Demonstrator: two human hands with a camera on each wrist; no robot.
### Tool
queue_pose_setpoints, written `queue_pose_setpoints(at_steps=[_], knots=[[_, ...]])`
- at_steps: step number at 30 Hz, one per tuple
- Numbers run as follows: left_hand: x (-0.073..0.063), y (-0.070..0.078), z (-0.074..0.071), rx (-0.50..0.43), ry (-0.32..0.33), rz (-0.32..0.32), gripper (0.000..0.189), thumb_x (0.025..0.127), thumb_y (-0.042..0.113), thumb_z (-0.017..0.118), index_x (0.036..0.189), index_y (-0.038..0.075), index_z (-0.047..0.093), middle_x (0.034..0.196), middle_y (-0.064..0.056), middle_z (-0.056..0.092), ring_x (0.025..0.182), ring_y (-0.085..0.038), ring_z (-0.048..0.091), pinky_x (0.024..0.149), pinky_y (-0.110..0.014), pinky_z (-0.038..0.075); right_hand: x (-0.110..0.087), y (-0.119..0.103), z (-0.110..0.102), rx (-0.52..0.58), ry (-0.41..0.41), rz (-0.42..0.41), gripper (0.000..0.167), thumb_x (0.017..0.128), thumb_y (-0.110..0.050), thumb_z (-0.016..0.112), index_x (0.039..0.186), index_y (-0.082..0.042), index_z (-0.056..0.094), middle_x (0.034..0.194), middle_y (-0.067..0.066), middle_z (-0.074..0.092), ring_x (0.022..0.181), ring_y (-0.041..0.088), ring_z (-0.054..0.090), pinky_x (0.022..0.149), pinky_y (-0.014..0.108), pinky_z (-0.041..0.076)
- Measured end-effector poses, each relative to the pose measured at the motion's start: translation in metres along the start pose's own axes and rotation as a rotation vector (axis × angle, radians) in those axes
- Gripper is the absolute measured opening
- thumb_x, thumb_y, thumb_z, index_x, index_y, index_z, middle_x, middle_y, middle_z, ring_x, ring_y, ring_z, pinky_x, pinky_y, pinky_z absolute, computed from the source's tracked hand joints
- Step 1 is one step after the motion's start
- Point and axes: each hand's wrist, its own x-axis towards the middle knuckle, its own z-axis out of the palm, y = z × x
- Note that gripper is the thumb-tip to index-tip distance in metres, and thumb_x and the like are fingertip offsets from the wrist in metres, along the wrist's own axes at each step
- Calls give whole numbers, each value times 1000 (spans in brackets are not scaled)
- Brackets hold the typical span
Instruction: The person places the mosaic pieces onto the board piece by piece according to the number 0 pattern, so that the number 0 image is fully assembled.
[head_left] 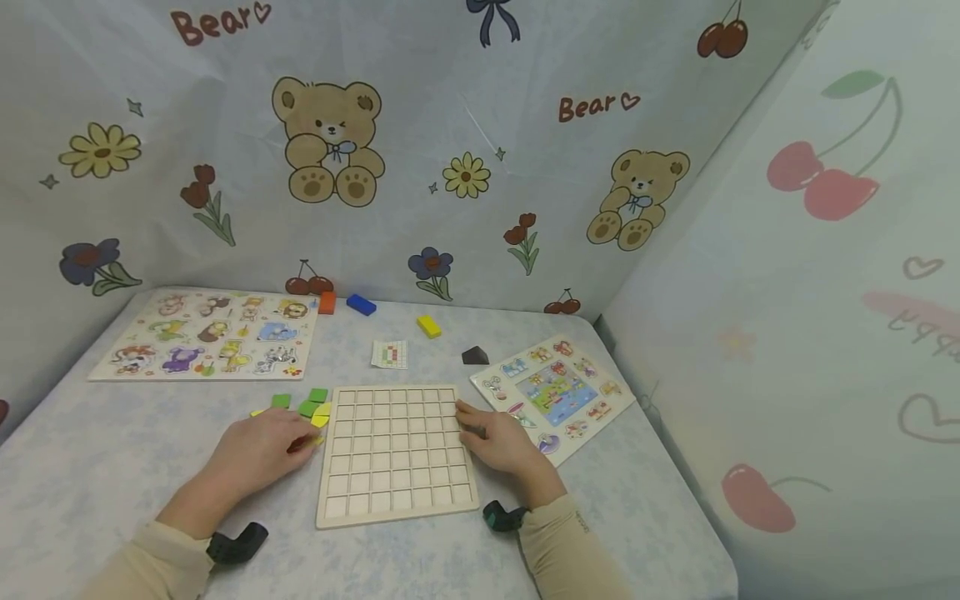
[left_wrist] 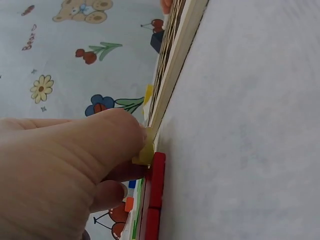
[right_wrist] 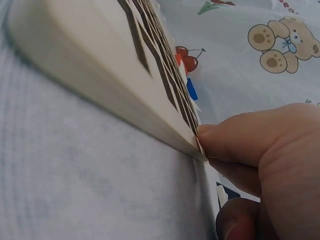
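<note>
A square wooden grid board [head_left: 401, 454] lies in front of me, its cells bare. At its left edge my left hand [head_left: 266, 446] pinches a small yellow tile [left_wrist: 145, 154] between thumb and fingers, close to the rim in the left wrist view. Red tiles [left_wrist: 158, 182] lie right below that hand. Beyond its fingers are green tiles [head_left: 281, 401] and other yellow tiles [head_left: 321, 415] beside the board. My right hand [head_left: 502, 437] grips the board's right edge, thumb on the rim [right_wrist: 192, 147], its other fingers curled lower down.
An animal puzzle board [head_left: 202, 333] lies back left; another picture puzzle [head_left: 555, 396] lies right of the grid board. Along the back are an orange block [head_left: 327, 302], a blue block [head_left: 362, 305], a yellow block [head_left: 428, 326], a small patterned card [head_left: 390, 355] and a dark block [head_left: 475, 356].
</note>
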Motion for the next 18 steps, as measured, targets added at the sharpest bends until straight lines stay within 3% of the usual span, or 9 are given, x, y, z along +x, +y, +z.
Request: queue_pose_setpoints(at_steps=[5,10,12,14,17,18], knots=[[0,-1,1,28,59,18,18,84,19,81,101,22,81,92,7,74,78,-13,62,56,-31,46,0,0,0,-2,1,9,44,103,-26,61,145,-15,59,157,-10,47,43,8,26,46,24,31],[1,-1,0,16,60,-20,27,84,13,77,111,19,80,83,9,68,76,-13,59,53,-28,37,-1,-1,0,7,6,9,43,103,-26,61,145,-14,60,157,-8,48,55,17,48,51,24,33],[2,0,-1,-18,41,-55,30,85,14,76,115,18,79,76,10,61,73,-13,55,53,-28,33,-1,-1,0,8,8,6,43,103,-26,62,144,-13,60,157,-7,48,74,20,65,55,24,36],[3,2,-2,-79,13,-114,31,88,16,74,118,19,78,71,11,56,67,-11,52,53,-28,32,-1,-1,-1,7,7,4,43,103,-26,62,144,-14,60,157,-7,48,88,22,70,57,24,38],[4,5,-3,-188,-14,-208,30,90,18,71,120,18,77,72,10,56,62,-9,46,53,-29,33,-1,-1,-1,-2,5,-3,43,103,-26,62,145,-14,60,157,-6,48,88,15,70,58,23,38],[5,5,-3,-227,-17,-241,29,91,19,70,120,18,77,73,9,57,61,-9,46,52,-29,34,0,0,-1,-1,2,-6,43,103,-26,62,145,-14,60,157,-6,48,78,13,66,56,24,37]])
